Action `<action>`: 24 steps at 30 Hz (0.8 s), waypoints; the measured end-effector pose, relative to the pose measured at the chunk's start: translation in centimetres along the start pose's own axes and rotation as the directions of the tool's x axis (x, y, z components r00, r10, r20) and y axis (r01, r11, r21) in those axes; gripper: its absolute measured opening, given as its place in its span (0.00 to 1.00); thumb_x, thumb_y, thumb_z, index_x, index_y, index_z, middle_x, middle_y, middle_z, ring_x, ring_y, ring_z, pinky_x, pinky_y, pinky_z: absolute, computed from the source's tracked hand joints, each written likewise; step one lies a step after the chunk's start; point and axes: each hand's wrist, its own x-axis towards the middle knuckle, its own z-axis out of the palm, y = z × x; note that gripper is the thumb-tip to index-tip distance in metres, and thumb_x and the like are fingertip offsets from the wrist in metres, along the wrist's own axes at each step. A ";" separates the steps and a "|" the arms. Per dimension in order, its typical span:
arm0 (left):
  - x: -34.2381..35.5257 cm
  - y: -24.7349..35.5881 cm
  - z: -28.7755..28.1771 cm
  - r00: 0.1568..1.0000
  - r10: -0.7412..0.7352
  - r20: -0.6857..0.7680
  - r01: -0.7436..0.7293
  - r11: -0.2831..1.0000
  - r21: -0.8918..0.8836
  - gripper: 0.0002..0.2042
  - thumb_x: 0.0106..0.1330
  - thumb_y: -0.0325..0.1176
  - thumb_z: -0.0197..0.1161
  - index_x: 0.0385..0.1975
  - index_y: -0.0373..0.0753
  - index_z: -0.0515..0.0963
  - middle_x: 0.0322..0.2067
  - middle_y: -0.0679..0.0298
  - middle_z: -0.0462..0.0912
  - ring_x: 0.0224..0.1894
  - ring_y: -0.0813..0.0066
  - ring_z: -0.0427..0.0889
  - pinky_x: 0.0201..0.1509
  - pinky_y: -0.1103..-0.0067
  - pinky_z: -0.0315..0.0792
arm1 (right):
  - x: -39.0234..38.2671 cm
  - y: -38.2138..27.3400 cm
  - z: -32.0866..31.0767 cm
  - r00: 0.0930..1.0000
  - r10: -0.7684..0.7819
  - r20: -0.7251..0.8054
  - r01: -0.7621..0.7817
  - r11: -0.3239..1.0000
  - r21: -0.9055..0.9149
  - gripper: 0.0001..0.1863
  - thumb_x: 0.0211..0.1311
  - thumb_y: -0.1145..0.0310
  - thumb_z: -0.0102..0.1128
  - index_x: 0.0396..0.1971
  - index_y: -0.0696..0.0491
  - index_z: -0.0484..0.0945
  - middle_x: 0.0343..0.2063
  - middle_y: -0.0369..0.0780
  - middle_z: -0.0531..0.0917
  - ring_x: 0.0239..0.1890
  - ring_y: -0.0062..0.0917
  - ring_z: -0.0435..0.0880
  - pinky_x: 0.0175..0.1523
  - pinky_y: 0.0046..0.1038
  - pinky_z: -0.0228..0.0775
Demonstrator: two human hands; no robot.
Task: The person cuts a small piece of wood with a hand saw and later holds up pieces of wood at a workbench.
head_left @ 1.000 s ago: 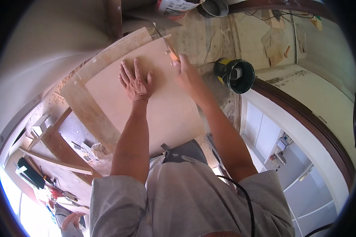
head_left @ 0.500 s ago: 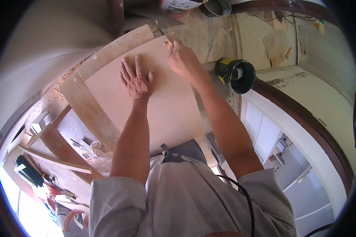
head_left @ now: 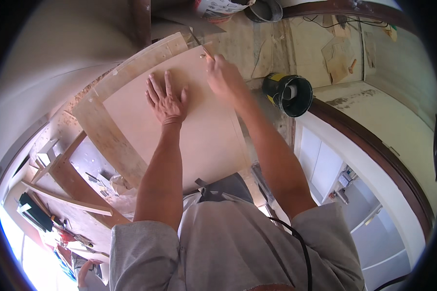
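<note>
My left hand [head_left: 167, 102] lies open, fingers spread, pressing flat on a pale thin board [head_left: 199, 150]. This board rests on a weathered wooden board [head_left: 116, 136] whose edges show at the left and top. My right hand [head_left: 219, 72] is closed around the orange handle of a handsaw [head_left: 208, 52] at the board's upper right edge. The saw's narrow blade points up and away from me; where it meets the board is hard to make out.
A dark green bucket [head_left: 276, 89] is right of my right arm. A grey tub [head_left: 264, 9] and white sack [head_left: 216, 7] sit at the top. Wooden strips [head_left: 68, 196] and assorted tools [head_left: 73, 233] lie left. At lower left, another person's hand [head_left: 85, 271] shows.
My right hand with the saw has stroked forward from a second ago, then drawn slightly back toward me since half a second ago. My left hand stays in place.
</note>
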 end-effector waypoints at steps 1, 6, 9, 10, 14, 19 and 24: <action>-0.3 -0.1 -0.1 1.000 -0.003 0.016 0.003 1.000 -0.004 0.40 0.67 0.65 0.51 0.77 0.59 0.50 0.78 0.50 0.42 0.80 0.51 0.41 0.79 0.55 0.39 | 0.8 -0.6 0.0 1.000 0.002 0.017 -0.001 0.999 -0.051 0.15 0.75 0.61 0.46 0.43 0.60 0.72 0.28 0.59 0.82 0.34 0.60 0.82 0.39 0.53 0.75; -1.3 -2.1 0.2 0.998 -0.048 0.027 0.048 0.999 0.011 0.40 0.67 0.64 0.52 0.78 0.59 0.50 0.78 0.50 0.42 0.80 0.51 0.42 0.79 0.55 0.39 | -8.1 -2.0 -3.5 0.997 -0.036 0.071 0.029 0.995 0.095 0.15 0.75 0.61 0.48 0.43 0.60 0.70 0.29 0.59 0.81 0.35 0.61 0.80 0.38 0.54 0.71; -1.8 -2.3 0.3 1.000 -0.019 -0.011 0.019 0.999 -0.045 0.39 0.67 0.63 0.53 0.77 0.59 0.52 0.78 0.49 0.44 0.79 0.48 0.44 0.77 0.52 0.40 | -17.7 -1.2 -6.8 0.954 0.234 0.185 -0.253 0.964 0.086 0.13 0.75 0.62 0.48 0.44 0.58 0.70 0.28 0.58 0.81 0.34 0.60 0.80 0.38 0.54 0.70; -1.7 -2.0 0.3 1.000 -0.009 -0.018 0.008 0.998 -0.062 0.40 0.67 0.64 0.53 0.77 0.59 0.52 0.78 0.48 0.43 0.79 0.48 0.44 0.77 0.52 0.41 | -19.0 -2.0 -8.1 0.918 0.327 0.224 -0.349 0.935 0.067 0.12 0.75 0.62 0.48 0.44 0.57 0.70 0.27 0.57 0.81 0.34 0.60 0.81 0.38 0.54 0.70; -1.3 -1.4 0.2 1.000 -0.008 0.001 0.008 0.998 -0.061 0.39 0.67 0.64 0.52 0.77 0.60 0.52 0.78 0.49 0.43 0.79 0.48 0.43 0.77 0.52 0.41 | -12.6 1.7 -2.0 0.993 0.096 0.069 -0.098 0.995 0.026 0.12 0.74 0.65 0.49 0.47 0.58 0.70 0.28 0.56 0.82 0.31 0.55 0.82 0.36 0.50 0.75; -0.8 -0.6 0.3 0.999 -0.010 0.038 0.009 1.000 0.026 0.40 0.68 0.66 0.49 0.78 0.59 0.50 0.78 0.50 0.41 0.80 0.52 0.40 0.79 0.56 0.39 | -0.4 -1.0 -0.8 0.971 -0.238 0.036 0.240 0.947 -0.212 0.11 0.74 0.66 0.47 0.40 0.60 0.71 0.28 0.57 0.79 0.33 0.48 0.84 0.35 0.46 0.78; -0.8 -1.5 -0.3 0.998 -0.038 0.042 0.037 0.999 0.027 0.40 0.68 0.66 0.49 0.78 0.60 0.50 0.78 0.50 0.41 0.80 0.52 0.41 0.79 0.56 0.39 | -10.6 -1.5 -4.8 0.991 -0.034 0.131 0.027 0.998 0.056 0.14 0.75 0.65 0.45 0.48 0.60 0.71 0.31 0.58 0.79 0.34 0.56 0.81 0.35 0.50 0.73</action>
